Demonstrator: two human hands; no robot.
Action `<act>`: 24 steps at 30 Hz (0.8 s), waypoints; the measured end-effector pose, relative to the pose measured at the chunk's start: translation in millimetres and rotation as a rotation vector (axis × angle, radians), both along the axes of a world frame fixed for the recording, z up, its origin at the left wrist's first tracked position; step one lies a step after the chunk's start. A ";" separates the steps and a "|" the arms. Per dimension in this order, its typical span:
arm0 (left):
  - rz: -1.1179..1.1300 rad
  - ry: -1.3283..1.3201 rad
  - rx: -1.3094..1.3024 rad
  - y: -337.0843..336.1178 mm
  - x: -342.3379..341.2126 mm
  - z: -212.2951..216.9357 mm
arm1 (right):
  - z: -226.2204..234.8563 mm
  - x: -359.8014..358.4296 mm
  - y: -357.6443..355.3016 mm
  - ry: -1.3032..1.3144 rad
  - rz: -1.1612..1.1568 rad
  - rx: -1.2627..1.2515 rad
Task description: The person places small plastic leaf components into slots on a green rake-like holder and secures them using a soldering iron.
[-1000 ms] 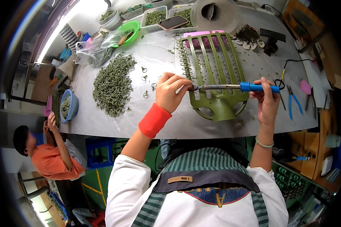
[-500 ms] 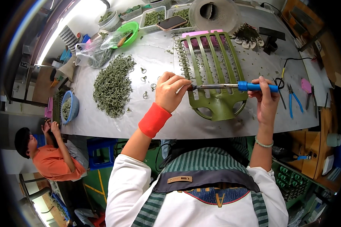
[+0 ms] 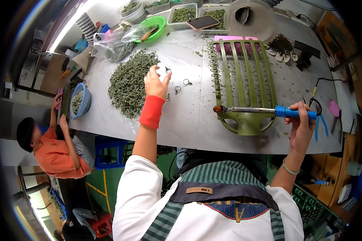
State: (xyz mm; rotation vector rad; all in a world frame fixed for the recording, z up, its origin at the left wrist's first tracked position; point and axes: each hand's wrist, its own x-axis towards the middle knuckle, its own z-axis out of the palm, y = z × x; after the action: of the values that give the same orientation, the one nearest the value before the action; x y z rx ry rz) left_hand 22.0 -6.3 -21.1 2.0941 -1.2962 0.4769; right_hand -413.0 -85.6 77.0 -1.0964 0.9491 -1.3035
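My right hand [image 3: 301, 126] grips the blue handle of a soldering iron [image 3: 251, 109], held level with its dark brown tip to the left. That iron lies across the lower part of an olive-green plastic rake-like frame [image 3: 244, 127] with long parallel bars. Small wire-like green rings [image 3: 215, 74] line its left bar. Bare of any visible part, my left hand [image 3: 156, 83] reaches to the right edge of a heap of green ring parts [image 3: 126, 86], thumb and fingers apart. A few loose rings [image 3: 186, 82] lie to its right.
Behind stand a green bowl [image 3: 159, 25], a clear plastic bag [image 3: 114, 46], tubs of green parts [image 3: 182, 14], a phone [image 3: 203, 23] and a round grey drum [image 3: 265, 22]. Gloves [image 3: 283, 50], a black stand [image 3: 306, 54] and pliers [image 3: 322, 124] are at right. At left, a co-worker [image 3: 58, 148] sits by a blue basket [image 3: 81, 105].
My left hand has left the iron's tip and moved left to the heap of rings. My right hand still holds the iron, now a little lower over the frame. The whole view has shifted.
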 end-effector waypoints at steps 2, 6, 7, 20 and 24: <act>0.025 0.024 0.088 4.0 9.1 -11.4 | 1.1 -0.8 0.8 -0.006 0.013 -0.013; -0.150 1.018 -0.090 2.9 -11.7 -0.5 | 2.2 -4.9 2.4 0.013 -0.024 -0.017; -0.228 1.085 -0.107 7.6 -23.0 10.2 | 3.8 -6.4 3.0 0.016 -0.023 -0.030; -0.690 0.117 -0.059 8.2 -149.6 56.3 | -6.7 -6.9 -1.1 -0.036 -0.032 -0.032; -0.678 0.026 -0.041 2.2 -153.2 49.7 | -15.5 -1.2 -4.3 -0.079 0.017 -0.016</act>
State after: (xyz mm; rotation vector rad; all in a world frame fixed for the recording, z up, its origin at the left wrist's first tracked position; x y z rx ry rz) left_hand -131.2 -4.0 28.6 1.4865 -1.8402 0.1705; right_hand -414.3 -89.9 61.5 -1.0554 0.8700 -1.3328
